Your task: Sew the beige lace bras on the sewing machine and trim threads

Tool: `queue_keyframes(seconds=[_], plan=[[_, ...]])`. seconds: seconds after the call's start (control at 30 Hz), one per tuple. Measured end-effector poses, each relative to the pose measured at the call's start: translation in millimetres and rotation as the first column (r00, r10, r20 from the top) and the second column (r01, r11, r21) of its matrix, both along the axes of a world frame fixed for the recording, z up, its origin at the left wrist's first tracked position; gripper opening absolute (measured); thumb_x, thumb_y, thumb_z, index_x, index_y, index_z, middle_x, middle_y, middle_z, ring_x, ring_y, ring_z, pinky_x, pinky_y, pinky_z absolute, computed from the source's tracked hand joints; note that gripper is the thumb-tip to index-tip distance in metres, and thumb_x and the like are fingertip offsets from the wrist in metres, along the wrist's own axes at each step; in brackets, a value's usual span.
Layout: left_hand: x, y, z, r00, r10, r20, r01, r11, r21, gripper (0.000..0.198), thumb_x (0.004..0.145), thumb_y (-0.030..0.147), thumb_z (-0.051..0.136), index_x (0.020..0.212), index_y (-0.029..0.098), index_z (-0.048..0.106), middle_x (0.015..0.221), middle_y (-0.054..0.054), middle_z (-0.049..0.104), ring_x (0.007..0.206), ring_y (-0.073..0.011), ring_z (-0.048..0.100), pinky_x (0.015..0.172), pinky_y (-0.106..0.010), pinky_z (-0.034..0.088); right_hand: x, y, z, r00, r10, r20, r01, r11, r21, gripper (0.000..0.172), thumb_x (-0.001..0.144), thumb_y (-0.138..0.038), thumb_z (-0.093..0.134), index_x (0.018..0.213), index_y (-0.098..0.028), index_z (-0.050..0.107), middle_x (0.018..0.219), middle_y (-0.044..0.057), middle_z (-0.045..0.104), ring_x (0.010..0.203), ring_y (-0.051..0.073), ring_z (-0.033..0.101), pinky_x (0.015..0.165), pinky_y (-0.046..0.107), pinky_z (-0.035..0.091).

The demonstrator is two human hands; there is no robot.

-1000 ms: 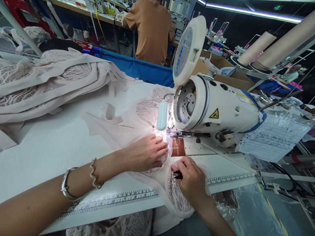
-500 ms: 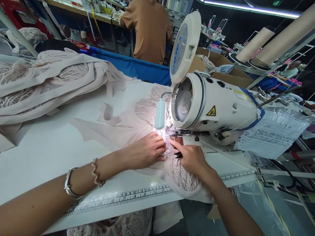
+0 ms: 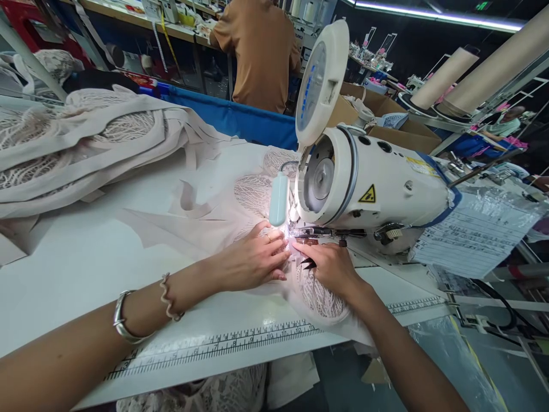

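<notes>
On the white desk (image 3: pixel 86 257), a pile of pale lace pieces (image 3: pixel 128 136) lies at left. Next, the left hand (image 3: pixel 253 257) rests upon the lace cloth (image 3: pixel 322 298); whether its grip pinches it, I cannot tell. The right hand (image 3: pixel 332 269) holds a dark pointed tool (image 3: pixel 309 263) in its grip and touches this cloth before the sewing machine (image 3: pixel 381 177).

On the table (image 3: pixel 77 246), a lace piece (image 3: pixel 323 297) lies before the sewing machine (image 3: pixel 390 177), a fabric pile (image 3: pixel 137 146) to the left.

Right hand (image 3: pixel 337 269) nearer the sewing machine (image 3: pixel 388 171), lace fabric (image 3: pixel 323 298) apparently too, more of the ruler (image 3: pixel 261 339) in view.
</notes>
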State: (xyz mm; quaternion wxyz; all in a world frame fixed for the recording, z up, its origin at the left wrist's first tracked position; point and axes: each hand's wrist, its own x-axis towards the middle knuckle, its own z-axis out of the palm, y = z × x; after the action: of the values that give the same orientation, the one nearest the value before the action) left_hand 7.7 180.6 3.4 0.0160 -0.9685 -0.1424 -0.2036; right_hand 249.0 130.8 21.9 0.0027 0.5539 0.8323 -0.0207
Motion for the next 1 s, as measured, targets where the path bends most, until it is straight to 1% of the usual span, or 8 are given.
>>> queue_keyframes(seconds=[0.13,0.33,0.5,0.57,0.7,0.83,0.93,1.0], plan=[[-0.2,0.1,-0.3,1.000,0.007,-0.007,-0.007,1.000,-0.015,0.046,0.108,0.045,0.033,0.103,0.014,0.067,0.117,-0.014,0.069,0.116,-0.0306,0.059,0.105,-0.050,0.031,-0.7,2.0,4.7,1.000,-0.003,-0.005,0.003,1.000,-0.010,0.068,0.082,0.000,0.049,0.141,-0.032,0.061,0.111,-0.001,0.079,0.094,0.022,0.072,0.070,0.029,0.049],[-0.2,1.1,-0.6,1.000,0.023,-0.009,-0.023,0.999,-0.047,0.044,0.109,0.046,0.032,0.114,0.016,0.064,0.112,-0.013,0.071,0.111,-0.0287,0.062,0.107,-0.051,0.029,5.5,4.8,-3.5,0.994,0.083,-0.066,-0.081,0.996,0.037,0.057,0.087,0.000,0.046,0.129,-0.030,0.070,0.104,0.001,0.080,0.095,0.019,0.072,0.081,0.028,0.052],[0.4,0.2,1.2,0.999,0.043,-0.011,-0.044,0.999,-0.021,0.046,0.108,0.045,0.032,0.114,0.014,0.065,0.122,-0.016,0.068,0.122,-0.0327,0.057,0.107,-0.054,0.027,7.8,9.8,-5.7,0.993,0.093,-0.067,-0.090,0.994,0.055,0.056,0.086,-0.002,0.047,0.130,-0.028,0.069,0.111,0.002,0.079,0.100,0.021,0.071,0.086,0.030,0.052],[0.0,0.2,1.7,0.999,0.035,-0.020,-0.036,0.998,-0.045,0.051,0.109,0.048,0.029,0.114,0.013,0.065,0.122,-0.016,0.068,0.122,-0.0327,0.057,0.109,-0.054,0.025,7.3,10.8,-2.4,0.996,0.079,-0.044,-0.077,0.996,0.050,0.056,0.086,-0.003,0.047,0.131,-0.029,0.068,0.113,0.002,0.078,0.099,0.022,0.071,0.084,0.030,0.052],[-0.7,2.1,1.7,0.999,0.037,-0.024,-0.039,0.994,-0.105,0.051,0.108,0.048,0.029,0.123,0.012,0.062,0.114,-0.014,0.070,0.108,-0.0298,0.062,0.107,-0.053,0.027,8.7,6.9,3.5,0.998,0.063,0.000,-0.063,0.997,0.051,0.057,0.088,-0.003,0.045,0.133,-0.030,0.066,0.109,0.002,0.078,0.092,0.020,0.070,0.067,0.026,0.046],[2.4,-0.6,1.9,0.998,0.062,-0.009,-0.063,0.994,-0.091,0.046,0.108,0.046,0.033,0.116,0.015,0.065,0.113,-0.013,0.069,0.110,-0.0307,0.060,0.104,-0.053,0.028,16.3,-7.6,-1.1,0.999,-0.012,0.046,0.009,0.998,0.069,0.054,0.084,0.000,0.045,0.130,-0.021,0.064,0.079,0.003,0.077,0.066,0.019,0.065,0.056,0.026,0.036],[5.8,-6.1,1.5,0.998,0.064,-0.014,-0.064,0.994,-0.088,0.050,0.108,0.049,0.031,0.110,0.014,0.067,0.112,-0.014,0.068,0.110,-0.0314,0.059,0.103,-0.051,0.028,22.6,-20.1,-8.5,0.999,-0.025,0.023,0.021,0.987,0.158,0.044,0.084,-0.002,0.046,0.121,-0.016,0.065,0.069,0.003,0.073,0.058,0.018,0.061,0.054,0.026,0.034],[7.0,-8.8,0.8,0.999,0.053,-0.011,-0.053,0.994,-0.094,0.054,0.108,0.050,0.028,0.108,0.012,0.066,0.107,-0.014,0.068,0.104,-0.0303,0.060,0.102,-0.050,0.028,25.0,-24.5,-12.0,0.998,0.060,0.009,-0.061,0.967,0.248,0.046,0.084,0.000,0.044,0.121,-0.015,0.066,0.068,0.002,0.071,0.059,0.016,0.060,0.057,0.026,0.035]])
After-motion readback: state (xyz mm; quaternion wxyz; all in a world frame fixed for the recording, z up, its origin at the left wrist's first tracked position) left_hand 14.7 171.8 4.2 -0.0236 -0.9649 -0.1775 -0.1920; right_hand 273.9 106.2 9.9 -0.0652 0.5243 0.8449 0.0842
